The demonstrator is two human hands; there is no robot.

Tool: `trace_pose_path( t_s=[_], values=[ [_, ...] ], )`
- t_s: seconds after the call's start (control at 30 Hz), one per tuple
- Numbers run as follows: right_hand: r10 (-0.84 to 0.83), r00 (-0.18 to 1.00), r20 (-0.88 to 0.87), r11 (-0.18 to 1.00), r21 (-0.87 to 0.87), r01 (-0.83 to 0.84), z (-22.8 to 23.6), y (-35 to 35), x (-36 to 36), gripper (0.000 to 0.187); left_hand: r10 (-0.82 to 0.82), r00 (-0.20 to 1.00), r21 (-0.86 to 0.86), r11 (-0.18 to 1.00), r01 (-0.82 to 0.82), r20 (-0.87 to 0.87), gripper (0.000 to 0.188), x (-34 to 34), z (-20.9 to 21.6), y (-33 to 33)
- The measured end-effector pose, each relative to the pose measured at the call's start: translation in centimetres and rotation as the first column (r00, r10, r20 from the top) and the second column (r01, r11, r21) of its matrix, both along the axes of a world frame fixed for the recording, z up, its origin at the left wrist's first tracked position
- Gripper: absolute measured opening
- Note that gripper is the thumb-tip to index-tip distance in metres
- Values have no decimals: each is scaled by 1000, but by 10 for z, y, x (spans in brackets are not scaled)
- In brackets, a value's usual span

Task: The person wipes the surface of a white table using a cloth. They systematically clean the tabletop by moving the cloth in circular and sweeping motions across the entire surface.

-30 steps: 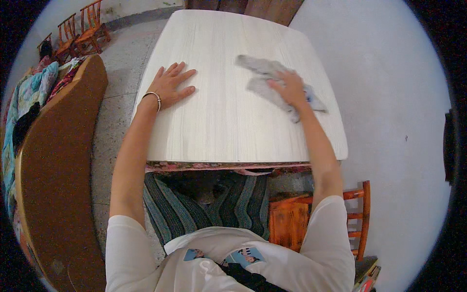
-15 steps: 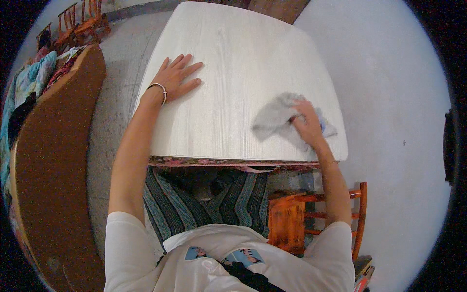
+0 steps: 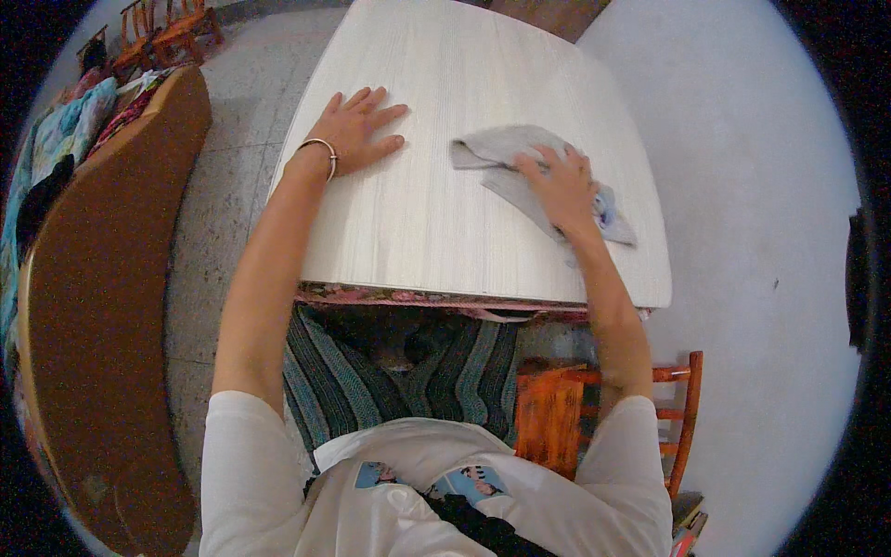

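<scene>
A grey cloth lies partly spread on the right half of a white table with fine lengthwise lines. My right hand presses down on the cloth with bent fingers, gripping it. One flap sticks out to the left of the hand; another part, with a blue-and-white patch, shows by the wrist. Flat on the table's left side rests my left hand, fingers spread and holding nothing. A bracelet circles the left wrist.
A brown sofa with colourful fabrics piled on it stands to the left. Wooden chairs are at the far left. Beside my right arm is an orange-brown wooden chair. A pale wall borders the table's right side.
My right hand has moved away from me and slightly left, taking the cloth along. Relative to the table, the left hand stays in about the same place, still flat.
</scene>
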State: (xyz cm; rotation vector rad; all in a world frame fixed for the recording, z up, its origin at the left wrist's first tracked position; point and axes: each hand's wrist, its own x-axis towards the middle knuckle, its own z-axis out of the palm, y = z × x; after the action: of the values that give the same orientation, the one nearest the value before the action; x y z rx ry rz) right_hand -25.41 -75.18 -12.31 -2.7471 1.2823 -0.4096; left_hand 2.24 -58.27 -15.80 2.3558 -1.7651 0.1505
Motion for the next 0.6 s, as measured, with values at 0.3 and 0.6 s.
trace_pose_path(
  t_s=[0.3,0.6],
  values=[
    [580,806,115,814,-58,-578,-21,72,34,46,5,999,26,1000,-6,41,55,7,-5,1],
    [438,869,230,897,-45,-440,-16,35,-36,39,14,999,28,999,-15,36,55,1,-5,-2]
  ],
)
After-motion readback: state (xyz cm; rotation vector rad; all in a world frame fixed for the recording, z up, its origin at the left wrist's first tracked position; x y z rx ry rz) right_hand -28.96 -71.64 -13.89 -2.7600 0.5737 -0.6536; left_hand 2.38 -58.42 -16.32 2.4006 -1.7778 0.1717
